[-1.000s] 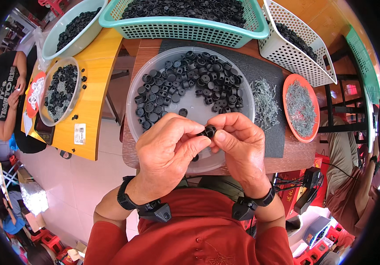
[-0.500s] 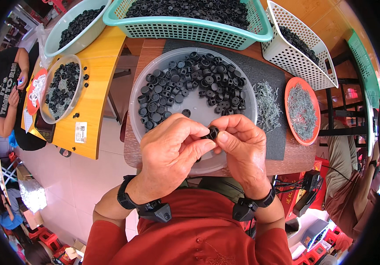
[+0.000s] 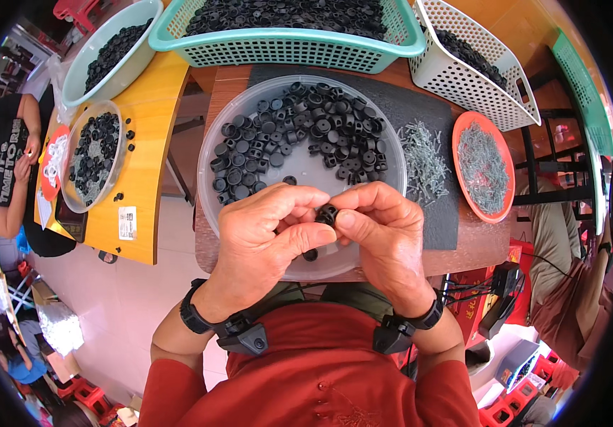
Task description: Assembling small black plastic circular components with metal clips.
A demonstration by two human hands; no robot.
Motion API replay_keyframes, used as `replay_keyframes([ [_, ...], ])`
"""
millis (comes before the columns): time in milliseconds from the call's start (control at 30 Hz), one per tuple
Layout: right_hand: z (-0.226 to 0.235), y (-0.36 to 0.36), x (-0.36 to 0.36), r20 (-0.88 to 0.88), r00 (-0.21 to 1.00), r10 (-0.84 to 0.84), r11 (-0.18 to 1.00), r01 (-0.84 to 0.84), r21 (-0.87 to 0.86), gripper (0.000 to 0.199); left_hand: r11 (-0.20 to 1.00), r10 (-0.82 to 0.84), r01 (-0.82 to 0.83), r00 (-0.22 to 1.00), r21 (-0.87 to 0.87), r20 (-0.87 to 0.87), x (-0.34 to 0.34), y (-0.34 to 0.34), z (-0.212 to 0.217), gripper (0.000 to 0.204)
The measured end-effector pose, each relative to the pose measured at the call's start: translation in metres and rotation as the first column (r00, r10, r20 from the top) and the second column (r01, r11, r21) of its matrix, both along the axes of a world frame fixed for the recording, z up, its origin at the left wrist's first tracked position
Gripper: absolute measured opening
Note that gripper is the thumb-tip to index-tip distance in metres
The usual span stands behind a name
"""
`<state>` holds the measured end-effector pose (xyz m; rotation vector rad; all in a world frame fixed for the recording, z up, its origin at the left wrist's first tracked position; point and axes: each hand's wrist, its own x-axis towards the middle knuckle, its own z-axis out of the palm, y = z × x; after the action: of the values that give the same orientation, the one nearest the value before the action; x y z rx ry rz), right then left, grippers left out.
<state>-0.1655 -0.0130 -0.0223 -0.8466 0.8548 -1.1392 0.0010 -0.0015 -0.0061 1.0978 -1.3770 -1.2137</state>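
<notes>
Between the fingertips of both hands, over the near side of a round clear plastic tub, is a small round black plastic part. My left hand pinches it with thumb and forefinger from the left. From the right, my right hand closes thumb and fingers on its other side. The part shows a face with openings. Below them, the tub holds many loose black parts, heaped toward its far and left sides. One more black piece shows under my left thumb.
Right of the tub, thin metal pins lie on a dark mat, beside an orange tray of pins. Beyond stand a green basket and a white basket of black parts. At left, a person sits by a yellow table.
The small black part has turned between my fingers and shows more of its open face. The whole view has shifted slightly, and both hands still grip the part.
</notes>
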Motion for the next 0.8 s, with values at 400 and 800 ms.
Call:
replay_keyframes([
  [400, 0.0022, -0.0023, -0.0020, -0.079, 0.996, 0.036, 0.992, -0.045, -0.121, 0.013, 0.995, 0.006, -0.001, 0.999, 0.101, -0.049, 0.0005, 0.0016, 0.0033, 0.029],
  [800, 0.0057, -0.0024, -0.0026, -0.227, 0.974, 0.010, 0.980, -0.055, -0.189, 0.013, 0.987, -0.049, 0.061, 0.995, 0.147, -0.084, -0.0023, -0.0012, 0.0001, 0.031],
])
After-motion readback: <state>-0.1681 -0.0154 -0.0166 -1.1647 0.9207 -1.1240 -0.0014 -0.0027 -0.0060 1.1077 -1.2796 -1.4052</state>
